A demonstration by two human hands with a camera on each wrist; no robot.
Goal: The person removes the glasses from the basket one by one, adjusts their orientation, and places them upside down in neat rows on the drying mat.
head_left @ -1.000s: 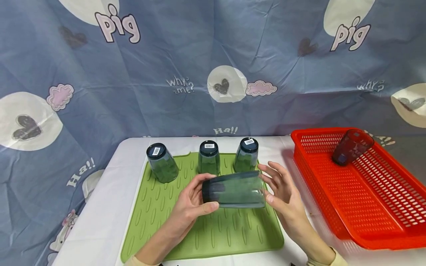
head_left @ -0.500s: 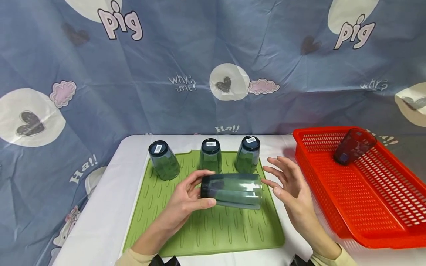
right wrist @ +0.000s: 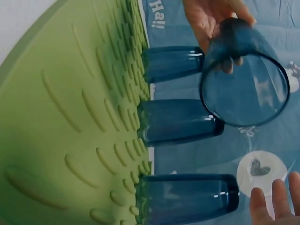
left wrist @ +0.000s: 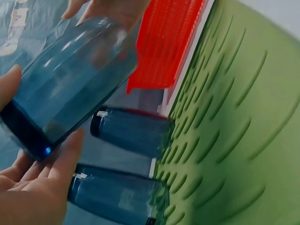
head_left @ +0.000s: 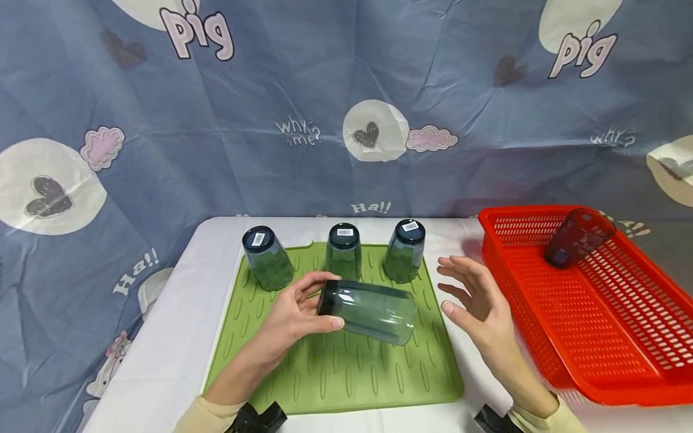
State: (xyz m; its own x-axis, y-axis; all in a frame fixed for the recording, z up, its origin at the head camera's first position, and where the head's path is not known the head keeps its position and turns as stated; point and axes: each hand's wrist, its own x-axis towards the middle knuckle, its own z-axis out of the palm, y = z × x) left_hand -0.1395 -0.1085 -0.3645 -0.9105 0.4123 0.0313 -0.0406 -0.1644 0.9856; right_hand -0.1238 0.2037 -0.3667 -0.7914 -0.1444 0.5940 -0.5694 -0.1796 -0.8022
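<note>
In the head view a blue-green drinking glass [head_left: 373, 311] lies nearly on its side in the air over the green mat [head_left: 335, 385]. My left hand [head_left: 300, 311] grips it by its dark base, thumb in front and fingers behind. The rim points right and slightly down; the right wrist view looks into its mouth. Apart from the glass, to its right, my right hand [head_left: 479, 307] is raised with spread, slightly bent fingers and holds nothing. Three similar glasses stand upside down along the mat's back: a left glass [head_left: 267, 258], a middle glass [head_left: 343, 252] and a right glass [head_left: 404, 251].
On the right stands a red plastic basket [head_left: 563, 361] with perforated walls. A single tinted glass [head_left: 578, 239] leans at its far end. Behind the white-covered table [head_left: 157, 373] hangs a blue printed cloth [head_left: 303, 78].
My right hand has let go of the rim and drawn away to the right. With my left hand, the glass has shifted a little left and its rim has dipped.
</note>
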